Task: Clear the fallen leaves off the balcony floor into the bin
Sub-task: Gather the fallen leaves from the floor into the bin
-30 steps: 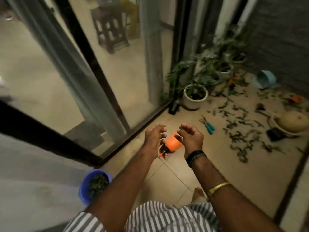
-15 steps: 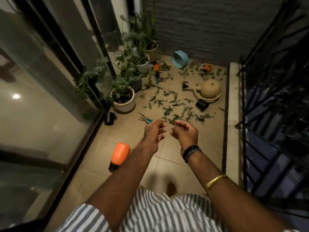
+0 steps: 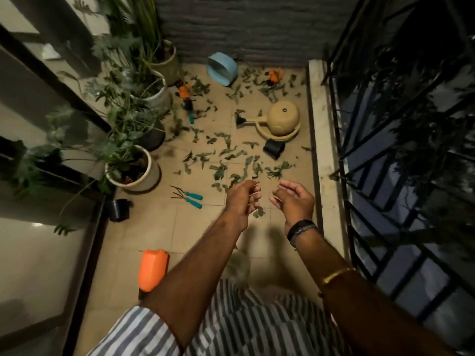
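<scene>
Green fallen leaves [image 3: 226, 164] lie scattered over the tiled balcony floor, from its middle to the far wall. My left hand [image 3: 243, 199] and my right hand [image 3: 294, 199] hover side by side above the near edge of the leaves, fingers loosely curled, holding nothing. A single leaf [image 3: 258, 212] lies on the floor below and between them. A light blue bucket [image 3: 221, 68] lies on its side by the far wall. The blue bin with leaves seen a moment ago is out of view.
Potted plants [image 3: 133, 165] line the left side by the glass door. Two teal-handled hand tools [image 3: 189, 197], an orange spray bottle [image 3: 152, 269], a tan watering can [image 3: 279, 122] and small black pots [image 3: 274, 149] lie on the floor. A metal railing [image 3: 385, 150] bounds the right.
The view has swung from the glass door and blue bin toward the leaf-strewn far end of the balcony. Both hands stay raised and hold nothing, now closer to the leaves.
</scene>
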Action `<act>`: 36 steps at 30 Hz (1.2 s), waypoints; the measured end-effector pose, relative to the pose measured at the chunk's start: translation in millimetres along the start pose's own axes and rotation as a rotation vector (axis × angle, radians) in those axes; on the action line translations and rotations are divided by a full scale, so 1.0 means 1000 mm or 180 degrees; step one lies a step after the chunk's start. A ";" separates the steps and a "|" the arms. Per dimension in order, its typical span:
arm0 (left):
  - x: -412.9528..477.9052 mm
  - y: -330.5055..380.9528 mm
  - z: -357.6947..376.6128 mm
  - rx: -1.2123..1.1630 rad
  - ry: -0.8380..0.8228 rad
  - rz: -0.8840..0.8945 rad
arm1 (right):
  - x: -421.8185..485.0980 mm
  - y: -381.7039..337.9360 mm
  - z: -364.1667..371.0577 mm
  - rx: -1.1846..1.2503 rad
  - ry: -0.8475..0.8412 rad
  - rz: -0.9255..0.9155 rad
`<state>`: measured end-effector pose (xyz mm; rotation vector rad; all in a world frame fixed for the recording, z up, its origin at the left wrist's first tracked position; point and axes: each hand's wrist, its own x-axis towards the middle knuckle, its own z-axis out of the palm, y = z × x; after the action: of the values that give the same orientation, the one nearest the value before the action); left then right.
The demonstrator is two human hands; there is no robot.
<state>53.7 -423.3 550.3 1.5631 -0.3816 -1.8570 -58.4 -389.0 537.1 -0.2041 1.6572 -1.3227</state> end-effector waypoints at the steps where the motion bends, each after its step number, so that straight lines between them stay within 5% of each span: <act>1: 0.013 0.008 0.011 0.0050 -0.0021 -0.0028 | 0.013 -0.008 0.003 0.0010 0.0028 0.0001; 8: 0.104 0.037 0.056 0.0119 0.0191 -0.0308 | 0.115 -0.031 0.012 -0.0282 0.0084 0.0097; 16: 0.247 -0.022 0.072 -0.0291 0.0822 -0.0434 | 0.273 0.035 0.018 -0.1213 -0.0335 0.0245; 29: 0.505 -0.287 -0.022 -0.0585 0.1829 -0.1097 | 0.486 0.369 -0.021 -0.3347 -0.1056 0.0479; 36: 0.582 -0.379 -0.049 -0.0156 0.1344 -0.1282 | 0.527 0.489 -0.023 -0.3905 -0.1274 -0.0366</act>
<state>-47.8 -516.2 -132.1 2.0492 0.1818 -1.7300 -146.7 -517.8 -164.9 -1.1975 1.8866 -0.1359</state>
